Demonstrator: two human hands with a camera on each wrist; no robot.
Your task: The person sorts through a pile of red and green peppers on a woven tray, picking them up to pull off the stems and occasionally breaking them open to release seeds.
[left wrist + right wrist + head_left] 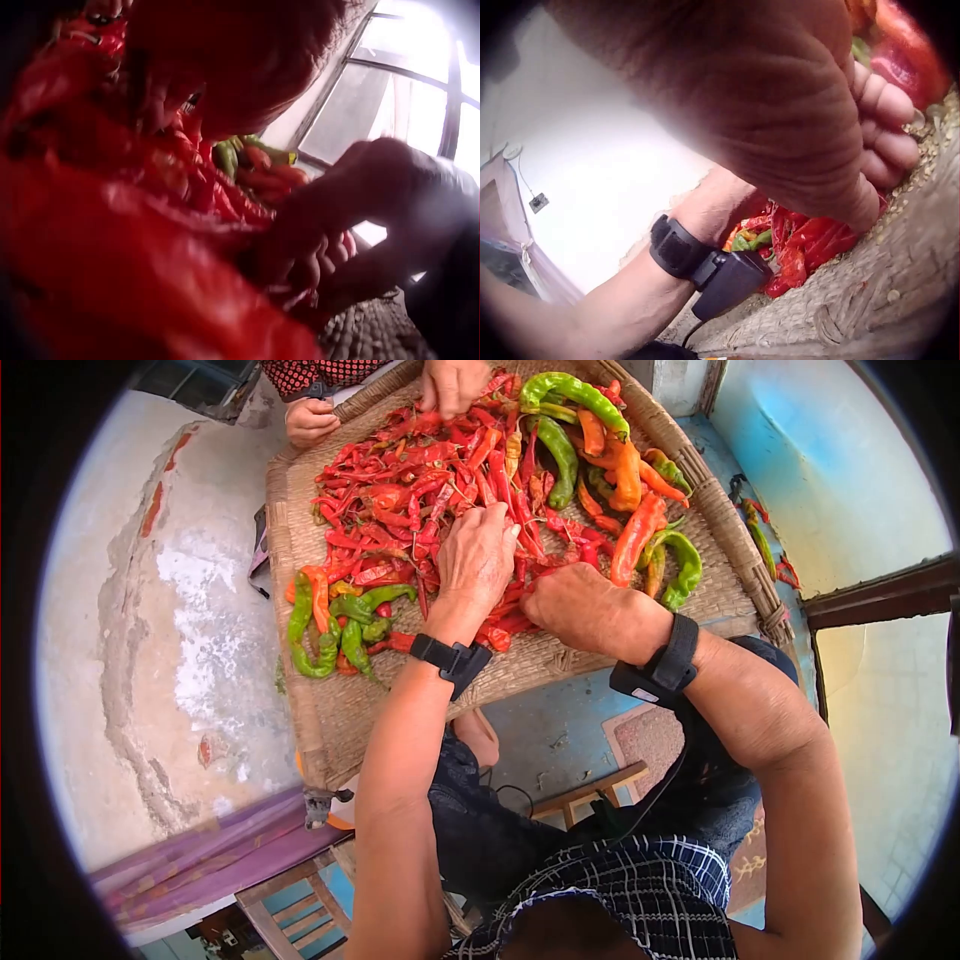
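A heap of wrinkled red chili peppers (385,500) lies on a woven tray (740,595). My left hand (478,557) reaches down into the heap, its fingertips hidden among the peppers; I cannot tell whether it grips one. To its right, close to the tray's near side, my right hand (590,608) is curled with its knuckles up. The right wrist view shows its bent fingers (889,146) low over the woven surface, with a bit of red chili pepper at the thumb tip. Blurred red peppers (135,255) fill the left wrist view's foreground.
Green and orange peppers (625,470) lie at the tray's far right, with another cluster (330,622) at the left. Another person's hand (455,385) is in the peppers at the far edge; their other hand (311,422) rests at the rim. Pale seeds (930,154) dot the weave.
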